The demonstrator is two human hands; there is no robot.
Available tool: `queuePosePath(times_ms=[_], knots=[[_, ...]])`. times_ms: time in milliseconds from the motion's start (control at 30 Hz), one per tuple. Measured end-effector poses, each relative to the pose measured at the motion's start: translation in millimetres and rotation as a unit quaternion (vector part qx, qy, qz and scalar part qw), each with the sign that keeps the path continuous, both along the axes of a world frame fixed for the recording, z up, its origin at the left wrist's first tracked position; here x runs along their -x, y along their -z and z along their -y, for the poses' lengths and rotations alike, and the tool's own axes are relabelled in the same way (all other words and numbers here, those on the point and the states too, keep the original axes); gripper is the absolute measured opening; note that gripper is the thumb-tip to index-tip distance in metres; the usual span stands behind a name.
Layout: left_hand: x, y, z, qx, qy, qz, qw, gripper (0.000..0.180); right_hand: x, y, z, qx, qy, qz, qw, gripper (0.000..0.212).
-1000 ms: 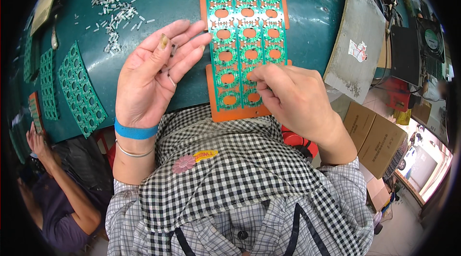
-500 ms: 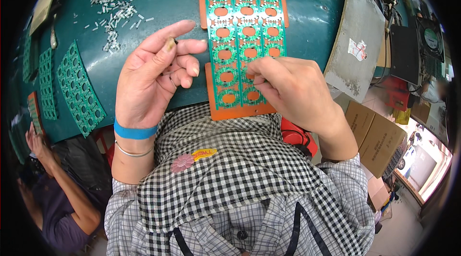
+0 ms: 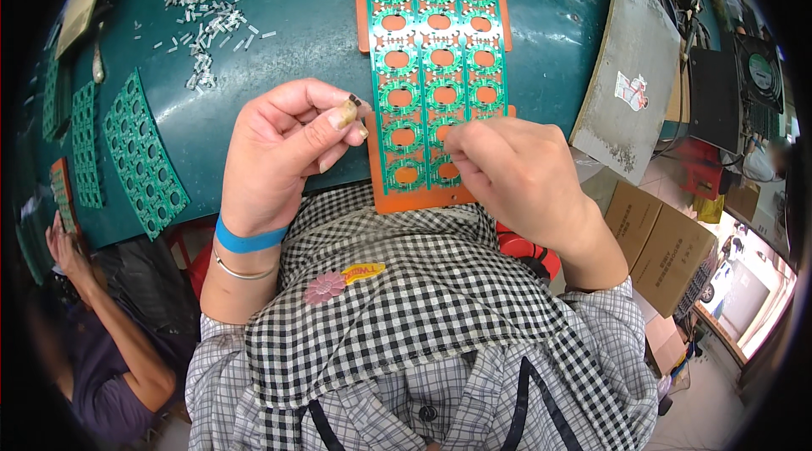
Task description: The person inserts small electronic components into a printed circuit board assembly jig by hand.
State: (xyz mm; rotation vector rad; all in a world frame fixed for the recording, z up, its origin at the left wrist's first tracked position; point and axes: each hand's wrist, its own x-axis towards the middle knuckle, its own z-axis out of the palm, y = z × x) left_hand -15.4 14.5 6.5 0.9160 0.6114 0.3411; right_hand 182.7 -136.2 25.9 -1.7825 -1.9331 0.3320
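Note:
A green circuit board panel with rows of ring-shaped boards lies on an orange carrier plate, lengthwise in front of me. My left hand is just left of the panel, thumb and forefinger pinched on a small black component. Over the panel's lower right part, my right hand is closed, its thumb and forefinger together close to a ring in the second row from the near end. Whatever those right fingertips may hold is hidden.
Small white pieces lie scattered on the green table at the back left. More circuit board panels lie at the left, near a co-worker's hand. A stained grey board borders the right, with a cardboard box below.
My left hand's spread fingers have curled in, and the hand has moved slightly right. My right hand has shifted slightly nearer to me. The panel and carrier have moved slightly right.

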Motion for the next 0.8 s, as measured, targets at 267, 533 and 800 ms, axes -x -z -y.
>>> queuePosePath(times_ms=[267,533,800], knots=[[-7.1,-0.2,12.0,-0.048,-0.015,-0.034,0.998,0.015,-7.2,-17.0,-6.4,0.068,-0.006,-0.097,0.993,0.025],[-15.0,-5.3,22.7,-0.078,-0.001,-0.011,0.997,0.015,1.4,-19.5,-41.2,-0.025,0.032,-0.226,0.973,0.015],[-15.5,-6.0,21.2,-0.103,0.021,-0.026,0.994,0.012,-33.9,-2.7,-59.9,-0.034,0.076,-0.339,0.937,0.004]])
